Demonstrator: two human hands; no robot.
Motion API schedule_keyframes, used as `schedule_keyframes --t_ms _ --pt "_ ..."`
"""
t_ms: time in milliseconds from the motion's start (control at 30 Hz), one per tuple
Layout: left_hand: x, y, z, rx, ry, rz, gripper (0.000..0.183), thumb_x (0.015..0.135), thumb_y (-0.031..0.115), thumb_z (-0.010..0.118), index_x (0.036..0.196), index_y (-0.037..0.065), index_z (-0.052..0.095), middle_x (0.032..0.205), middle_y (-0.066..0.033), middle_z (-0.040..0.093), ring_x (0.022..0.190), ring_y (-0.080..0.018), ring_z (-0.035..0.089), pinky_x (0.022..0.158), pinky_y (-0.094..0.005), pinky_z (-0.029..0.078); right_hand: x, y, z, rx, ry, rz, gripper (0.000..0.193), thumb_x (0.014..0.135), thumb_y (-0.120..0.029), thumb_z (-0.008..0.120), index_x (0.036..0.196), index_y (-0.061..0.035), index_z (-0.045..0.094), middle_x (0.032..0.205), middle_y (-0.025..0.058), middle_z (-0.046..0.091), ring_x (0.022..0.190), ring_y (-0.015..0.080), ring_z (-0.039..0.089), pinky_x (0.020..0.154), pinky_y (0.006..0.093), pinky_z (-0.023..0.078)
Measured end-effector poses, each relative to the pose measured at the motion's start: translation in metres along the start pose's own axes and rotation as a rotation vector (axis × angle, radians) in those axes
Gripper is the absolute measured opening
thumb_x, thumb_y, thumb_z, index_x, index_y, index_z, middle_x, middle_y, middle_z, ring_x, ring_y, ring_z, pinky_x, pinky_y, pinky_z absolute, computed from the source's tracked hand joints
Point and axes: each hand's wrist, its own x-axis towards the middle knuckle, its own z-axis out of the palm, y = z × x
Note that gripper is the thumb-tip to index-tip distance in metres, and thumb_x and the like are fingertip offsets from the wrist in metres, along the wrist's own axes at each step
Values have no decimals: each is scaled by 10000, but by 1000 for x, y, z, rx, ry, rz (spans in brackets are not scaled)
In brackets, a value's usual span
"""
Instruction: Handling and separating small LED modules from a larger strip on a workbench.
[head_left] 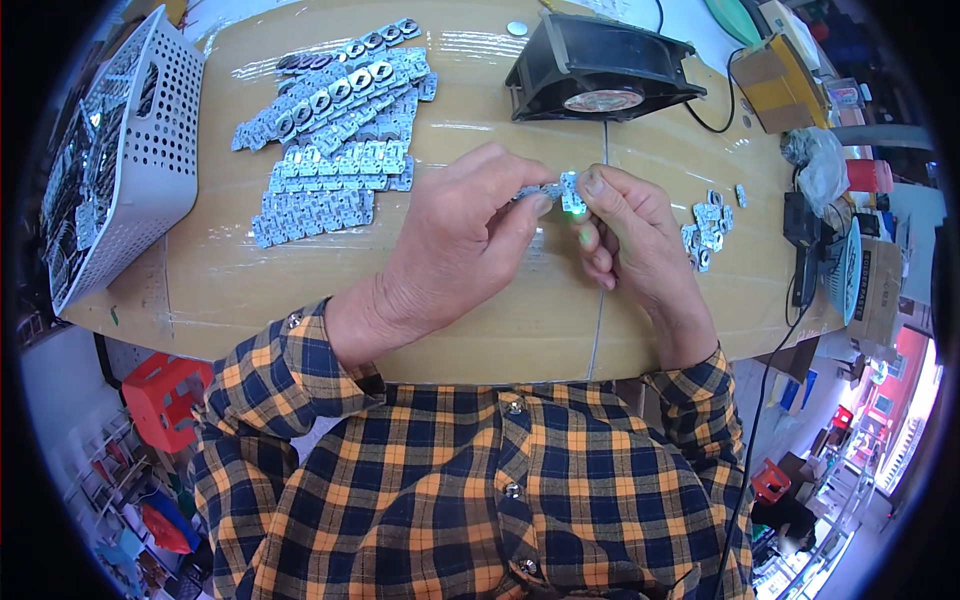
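Observation:
Over the middle of the table, my right hand (645, 228) pinches a small pale circuit board (571, 190) between thumb and forefinger. A green light glows at the board's lower end, tinting my fingertips. From the left, my left hand (455, 232) is closed on a thin greyish piece (538, 191); its tip reaches the board's left edge, and its kind is too small to tell. To the left lie stacked panels of joined circuit boards (335, 165), some carrying dark round parts. A loose pile of single small boards (708, 228) lies right of my right hand.
A white perforated basket (160, 150) full of dark parts stands at the left. A black fan (600, 70) sits at the back. Along the right edge are a black adapter (800, 220) with cables, a plastic bag (822, 165) and a cardboard box (875, 290).

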Motion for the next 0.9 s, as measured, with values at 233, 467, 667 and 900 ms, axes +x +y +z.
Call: schedule_keyframes --t_ms 233,467,667,900 --pt "1 -4 -2 -54 0 -62 159 835 -17 674 992 1 659 792 -86 622 642 -150 623 566 -239 477 7 2 2 29 7 25 337 1015 -315 517 806 -53 545 583 -24 482 400 40 381 349 190 307" --pt "2 -4 -1 -71 4 -10 155 843 -27 662 995 3 659 806 -80 629 670 -121 606 573 -236 467 5 2 7 31 77 -27 326 1009 -277 533 780 -46 544 574 -23 477 388 33 372 341 187 303" --pt "-2 1 1 -298 -110 -171 163 878 -8 643 1040 -5 662 822 -48 646 669 -95 613 575 -205 479 -17 -11 0 -314 258 -99 296 987 -191 573 743 -25 559 547 -16 503 431 56 429 411 217 342" --pt "7 3 0 -808 -188 -638 213 937 55 607 1123 -47 627 789 -73 666 660 -98 645 596 -215 543 -36 -4 -26 -1019 560 -388 261 1001 -151 536 779 -16 557 626 -38 496 576 17 445 512 179 336"
